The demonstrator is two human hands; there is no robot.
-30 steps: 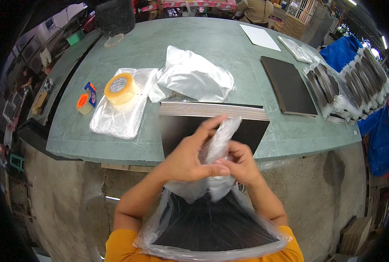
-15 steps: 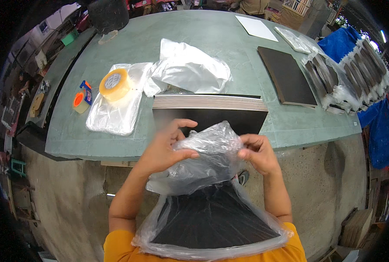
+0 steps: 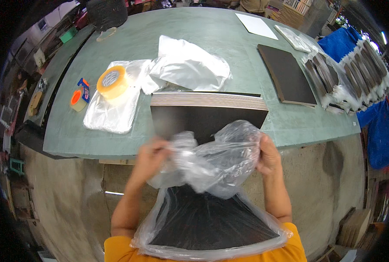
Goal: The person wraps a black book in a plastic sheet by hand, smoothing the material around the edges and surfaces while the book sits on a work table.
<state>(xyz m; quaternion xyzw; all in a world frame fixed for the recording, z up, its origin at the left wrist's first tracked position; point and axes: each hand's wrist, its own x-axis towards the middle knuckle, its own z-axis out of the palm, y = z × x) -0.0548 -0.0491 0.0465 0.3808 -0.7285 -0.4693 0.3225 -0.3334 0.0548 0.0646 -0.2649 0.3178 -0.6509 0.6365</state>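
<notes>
A packing workshop: green worktable [image 3: 212,39], tape rolls [image 3: 110,82], stacked dark boards [image 3: 207,105], bagged bundles [image 3: 347,74].

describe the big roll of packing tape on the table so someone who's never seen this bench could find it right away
Start at the green worktable and go to its left side, left of the stack of dark boards. There a flat clear plastic bag lies, and the tape roll sits on its upper end. It is the larger, pale yellow roll; the small orange roll lies further left, off the bag.
</notes>
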